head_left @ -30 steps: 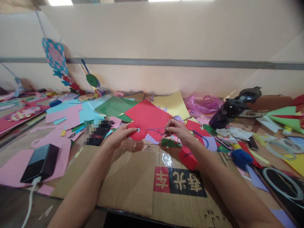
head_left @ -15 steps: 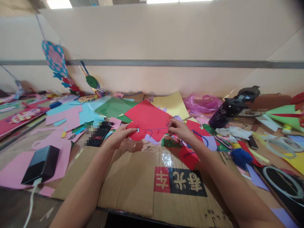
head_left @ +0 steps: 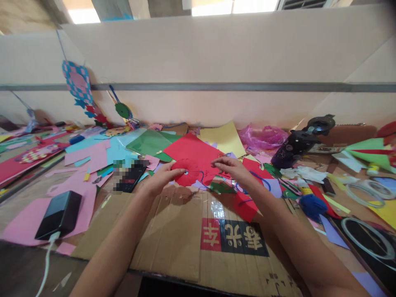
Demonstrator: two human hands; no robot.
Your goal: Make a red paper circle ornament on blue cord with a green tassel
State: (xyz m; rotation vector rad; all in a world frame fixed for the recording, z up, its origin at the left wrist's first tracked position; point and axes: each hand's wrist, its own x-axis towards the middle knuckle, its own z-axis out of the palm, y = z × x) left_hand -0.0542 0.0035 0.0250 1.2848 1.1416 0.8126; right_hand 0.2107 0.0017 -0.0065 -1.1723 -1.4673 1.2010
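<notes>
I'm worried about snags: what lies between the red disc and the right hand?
In the head view, a curl of blue string shows beside the red disc; the red sheet forms the backdrop from there to the right hand.

Single head-worn view, facing forward and downward, close above the cardboard (head_left: 173,239), pale wall (head_left: 210,53) ahead

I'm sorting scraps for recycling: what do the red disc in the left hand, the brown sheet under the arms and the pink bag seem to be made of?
Red disc: probably matte paper or thin card, from its radiating crease lines.
Brown sheet: apparently corrugated cardboard, mostly matte, with faint ridges and printing.
Pink bag: likely thin glossy plastic, being crumpled and see-through.
</notes>
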